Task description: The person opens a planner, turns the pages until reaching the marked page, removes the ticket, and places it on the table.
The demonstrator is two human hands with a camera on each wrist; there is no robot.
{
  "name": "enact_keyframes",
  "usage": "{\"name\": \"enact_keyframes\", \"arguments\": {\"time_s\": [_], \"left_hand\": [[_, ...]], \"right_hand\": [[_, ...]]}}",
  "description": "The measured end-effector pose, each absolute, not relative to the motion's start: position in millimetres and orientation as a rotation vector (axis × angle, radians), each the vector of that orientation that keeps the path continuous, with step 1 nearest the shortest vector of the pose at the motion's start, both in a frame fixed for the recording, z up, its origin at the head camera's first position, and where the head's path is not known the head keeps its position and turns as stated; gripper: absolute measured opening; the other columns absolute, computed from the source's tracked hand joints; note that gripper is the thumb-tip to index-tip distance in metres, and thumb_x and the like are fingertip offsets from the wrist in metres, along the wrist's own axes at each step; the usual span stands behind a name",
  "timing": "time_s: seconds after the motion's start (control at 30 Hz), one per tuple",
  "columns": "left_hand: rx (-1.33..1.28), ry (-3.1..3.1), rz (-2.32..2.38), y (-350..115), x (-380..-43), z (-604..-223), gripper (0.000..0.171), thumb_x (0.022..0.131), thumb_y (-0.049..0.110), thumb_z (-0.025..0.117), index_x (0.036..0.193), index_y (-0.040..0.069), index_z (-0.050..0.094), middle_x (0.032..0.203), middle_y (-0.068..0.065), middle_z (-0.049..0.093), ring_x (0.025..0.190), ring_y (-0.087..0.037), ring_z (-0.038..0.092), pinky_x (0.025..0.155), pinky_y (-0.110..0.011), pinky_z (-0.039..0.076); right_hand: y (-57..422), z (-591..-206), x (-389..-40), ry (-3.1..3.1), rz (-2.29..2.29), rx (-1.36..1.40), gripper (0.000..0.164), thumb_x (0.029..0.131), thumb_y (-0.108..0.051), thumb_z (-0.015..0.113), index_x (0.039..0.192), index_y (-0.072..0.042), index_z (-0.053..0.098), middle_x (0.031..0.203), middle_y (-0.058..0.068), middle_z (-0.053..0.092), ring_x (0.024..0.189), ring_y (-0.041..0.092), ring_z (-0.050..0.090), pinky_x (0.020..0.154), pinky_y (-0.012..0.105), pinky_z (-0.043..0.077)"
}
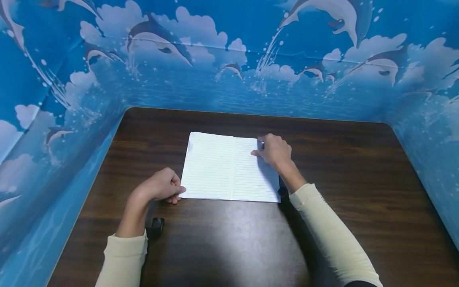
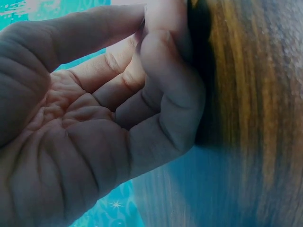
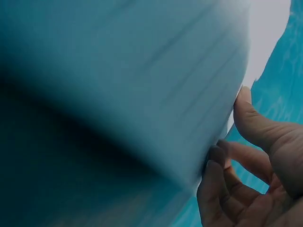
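Observation:
An open notebook [image 1: 209, 167] with blank ruled pages lies on the table, its centre fold running away from me. At its near left corner my left hand [image 1: 161, 185] pinches the edge between thumb and curled fingers. The left wrist view shows that hand [image 2: 113, 109] close up, its fingers folded in and a sliver of paper at the thumb tip. Near the far right corner is my right hand [image 1: 275, 150]. In the right wrist view its thumb [image 3: 248, 111] lies on the page edge, with the other fingers bent against the underside of the notebook [image 3: 161, 80].
The dark wood-grain table [image 1: 358, 191] has rounded far corners. A blue cloth [image 1: 229, 95] printed with dolphins and clouds rises around its back and sides. Dark devices sit at both wrists, one by the left wrist [image 1: 155, 228].

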State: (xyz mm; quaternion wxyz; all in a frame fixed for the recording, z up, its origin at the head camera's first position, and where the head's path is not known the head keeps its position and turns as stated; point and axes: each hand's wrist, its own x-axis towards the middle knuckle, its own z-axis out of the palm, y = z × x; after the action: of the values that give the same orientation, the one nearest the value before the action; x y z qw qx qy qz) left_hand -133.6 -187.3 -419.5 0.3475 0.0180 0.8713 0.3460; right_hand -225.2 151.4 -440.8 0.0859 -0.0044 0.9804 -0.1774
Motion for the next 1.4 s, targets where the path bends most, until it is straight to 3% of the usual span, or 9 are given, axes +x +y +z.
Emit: {"name": "enact_keyframes", "arguments": {"time_s": [0.33, 0.6, 0.8, 0.97, 1.1, 1.23, 1.4], "left_hand": [[0.051, 2.257, 0.892, -193, -131, -417, 0.025, 0.103, 0.008, 0.070, 0.080, 0.000, 0.071, 0.067, -0.007, 0.069, 0.058, -0.013, 0.063, 0.061, -0.028, 0.053], [0.045, 2.255, 0.884, -192, -130, -415, 0.025, 0.103, 0.009, 0.070, 0.079, 0.001, 0.072, 0.068, -0.007, 0.069, 0.058, -0.014, 0.063, 0.061, -0.027, 0.053], [0.069, 2.271, 0.881, -189, -130, -415, 0.025, 0.103, 0.009, 0.070, 0.079, 0.001, 0.072, 0.067, -0.007, 0.069, 0.059, -0.015, 0.063, 0.063, -0.029, 0.053], [0.061, 2.261, 0.887, -189, -130, -415, 0.027, 0.104, 0.010, 0.070, 0.078, 0.001, 0.071, 0.067, -0.007, 0.068, 0.059, -0.015, 0.062, 0.063, -0.029, 0.053], [0.071, 2.256, 0.894, -188, -130, -416, 0.028, 0.104, 0.010, 0.070, 0.078, 0.002, 0.070, 0.066, -0.006, 0.067, 0.059, -0.015, 0.062, 0.063, -0.029, 0.052], [0.110, 2.263, 0.902, -190, -131, -417, 0.030, 0.104, 0.009, 0.069, 0.075, 0.001, 0.070, 0.065, -0.007, 0.068, 0.059, -0.014, 0.062, 0.061, -0.029, 0.051], [0.132, 2.262, 0.908, -190, -131, -417, 0.032, 0.104, 0.009, 0.068, 0.073, 0.002, 0.068, 0.065, -0.007, 0.068, 0.058, -0.013, 0.062, 0.060, -0.029, 0.050]], "right_hand": [[183, -439, -211, 2.970, -0.181, -0.122, 0.060, 0.098, -0.043, 0.079, 0.150, -0.016, 0.065, 0.132, 0.020, 0.070, 0.096, 0.033, 0.066, 0.060, 0.042, 0.049], [184, -441, -209, 2.967, -0.258, -0.095, 0.053, 0.098, -0.036, 0.080, 0.146, -0.021, 0.066, 0.130, 0.019, 0.072, 0.091, 0.034, 0.068, 0.059, 0.042, 0.048], [186, -439, -206, 2.922, -0.392, -0.084, 0.059, 0.098, -0.029, 0.081, 0.153, -0.021, 0.061, 0.130, 0.018, 0.075, 0.087, 0.031, 0.069, 0.058, 0.038, 0.045], [194, -444, -207, 2.834, -0.639, -0.043, 0.074, 0.100, -0.026, 0.079, 0.164, -0.015, 0.043, 0.128, 0.022, 0.071, 0.099, 0.036, 0.070, 0.077, 0.050, 0.056], [200, -447, -209, 2.769, -0.819, 0.038, 0.078, 0.100, -0.020, 0.079, 0.164, -0.008, 0.036, 0.134, 0.027, 0.068, 0.109, 0.040, 0.070, 0.093, 0.055, 0.059], [204, -449, -212, 2.739, -0.894, 0.106, 0.070, 0.101, -0.018, 0.078, 0.157, -0.005, 0.038, 0.127, 0.026, 0.071, 0.099, 0.038, 0.073, 0.086, 0.049, 0.060], [209, -450, -215, 2.676, -0.958, 0.169, 0.049, 0.102, -0.019, 0.075, 0.140, -0.002, 0.049, 0.118, 0.024, 0.072, 0.088, 0.030, 0.076, 0.072, 0.036, 0.059]]}}
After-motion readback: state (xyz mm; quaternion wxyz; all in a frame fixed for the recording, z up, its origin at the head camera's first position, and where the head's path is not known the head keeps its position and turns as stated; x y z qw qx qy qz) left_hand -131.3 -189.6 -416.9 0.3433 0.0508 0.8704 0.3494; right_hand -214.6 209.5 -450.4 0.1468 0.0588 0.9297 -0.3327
